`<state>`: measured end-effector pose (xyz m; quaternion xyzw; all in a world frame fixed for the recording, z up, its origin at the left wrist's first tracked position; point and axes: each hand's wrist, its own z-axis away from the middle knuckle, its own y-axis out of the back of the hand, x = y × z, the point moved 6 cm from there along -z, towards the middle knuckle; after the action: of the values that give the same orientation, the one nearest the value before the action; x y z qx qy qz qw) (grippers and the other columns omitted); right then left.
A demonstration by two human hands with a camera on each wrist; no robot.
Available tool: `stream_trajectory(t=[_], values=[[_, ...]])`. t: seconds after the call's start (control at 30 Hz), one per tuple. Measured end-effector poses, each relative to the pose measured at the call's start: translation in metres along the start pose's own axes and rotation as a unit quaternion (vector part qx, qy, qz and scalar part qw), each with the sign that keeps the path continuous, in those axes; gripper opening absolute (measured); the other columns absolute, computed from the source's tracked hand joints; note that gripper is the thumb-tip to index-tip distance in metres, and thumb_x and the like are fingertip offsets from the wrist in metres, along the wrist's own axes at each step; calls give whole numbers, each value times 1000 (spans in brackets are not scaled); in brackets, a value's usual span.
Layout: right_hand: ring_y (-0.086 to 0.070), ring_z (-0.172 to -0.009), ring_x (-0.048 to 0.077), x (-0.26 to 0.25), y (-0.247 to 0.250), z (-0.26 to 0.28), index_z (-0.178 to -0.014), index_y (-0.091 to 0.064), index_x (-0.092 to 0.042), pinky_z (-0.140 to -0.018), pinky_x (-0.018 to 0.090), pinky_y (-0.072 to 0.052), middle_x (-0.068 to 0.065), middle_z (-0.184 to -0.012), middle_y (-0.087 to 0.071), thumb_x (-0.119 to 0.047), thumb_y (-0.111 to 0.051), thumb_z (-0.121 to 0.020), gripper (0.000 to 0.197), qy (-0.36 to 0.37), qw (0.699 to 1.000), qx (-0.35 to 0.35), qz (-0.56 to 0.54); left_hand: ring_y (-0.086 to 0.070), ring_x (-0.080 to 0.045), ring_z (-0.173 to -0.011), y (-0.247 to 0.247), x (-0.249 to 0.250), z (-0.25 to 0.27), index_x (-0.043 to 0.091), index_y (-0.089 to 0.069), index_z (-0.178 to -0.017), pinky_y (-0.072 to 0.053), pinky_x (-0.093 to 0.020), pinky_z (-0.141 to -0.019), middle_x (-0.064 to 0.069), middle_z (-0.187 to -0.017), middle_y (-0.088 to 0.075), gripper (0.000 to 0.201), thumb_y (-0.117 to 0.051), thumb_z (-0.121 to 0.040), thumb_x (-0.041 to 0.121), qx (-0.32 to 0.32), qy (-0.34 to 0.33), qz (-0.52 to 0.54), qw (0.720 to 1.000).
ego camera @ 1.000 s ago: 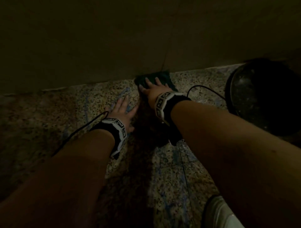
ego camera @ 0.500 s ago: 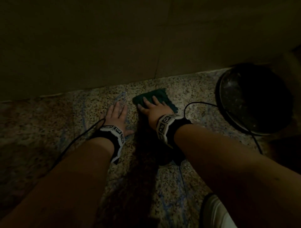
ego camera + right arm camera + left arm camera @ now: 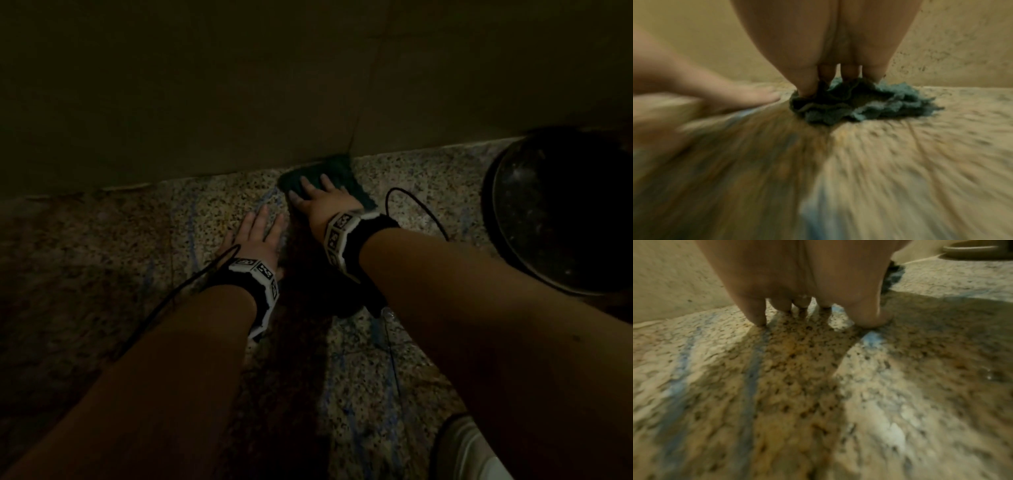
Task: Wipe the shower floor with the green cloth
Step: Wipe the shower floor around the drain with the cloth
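Observation:
The green cloth (image 3: 334, 174) lies bunched on the speckled shower floor (image 3: 404, 178), right against the base of the wall. My right hand (image 3: 317, 197) lies flat on top of it with straight fingers, pressing it down; the right wrist view shows the cloth (image 3: 869, 107) rumpled under the fingertips. My left hand (image 3: 255, 233) rests flat on the bare floor just left of the cloth, fingers spread; in the left wrist view its fingers (image 3: 756, 311) touch the floor (image 3: 838, 386).
A plain wall (image 3: 239, 85) rises directly behind the cloth. A dark round basin (image 3: 555, 212) stands on the floor at the right. Black cables run from both wristbands. A light shoe (image 3: 469, 452) shows at the bottom right. Blue streaks mark the floor.
My right hand has pushed the cloth away from me, back up against the wall, after drawing it toward me half a second ago. The left hand has stayed planted.

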<state>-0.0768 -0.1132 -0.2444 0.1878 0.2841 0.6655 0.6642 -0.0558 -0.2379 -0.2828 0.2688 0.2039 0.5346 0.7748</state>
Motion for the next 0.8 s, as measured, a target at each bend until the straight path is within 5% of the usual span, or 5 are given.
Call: stream_trajectory(t=[0.2, 0.43, 0.8], values=[[17, -144, 29, -7, -37, 23, -152, 3, -34, -118, 50, 1, -6, -157, 19, -3, -44, -95, 80, 30, 999, -9, 14, 17, -33, -143, -15, -16, 11, 13, 22, -147, -3, -46, -118, -12, -154, 26, 117, -47, -76, 75, 46, 104, 60, 992], [17, -144, 28, -15, -22, 8, -151, 3, -36, -117, 49, -2, -7, -157, 19, 7, -46, -91, 88, 40, 998, 2, 42, 17, -28, -144, -14, -41, 21, 30, 30, -143, 0, -48, -115, -1, -151, 34, 112, -44, -75, 79, -8, 33, 6, 999], [17, -144, 28, -38, -1, -10, -151, 4, -34, -117, 47, -2, -7, -157, 21, -2, -48, -93, 84, 40, 998, -33, 43, 27, -31, -140, -12, -55, 18, 31, 34, -140, 3, -47, -115, -5, -147, 41, 110, -44, -77, 77, -52, -30, -101, 993]])
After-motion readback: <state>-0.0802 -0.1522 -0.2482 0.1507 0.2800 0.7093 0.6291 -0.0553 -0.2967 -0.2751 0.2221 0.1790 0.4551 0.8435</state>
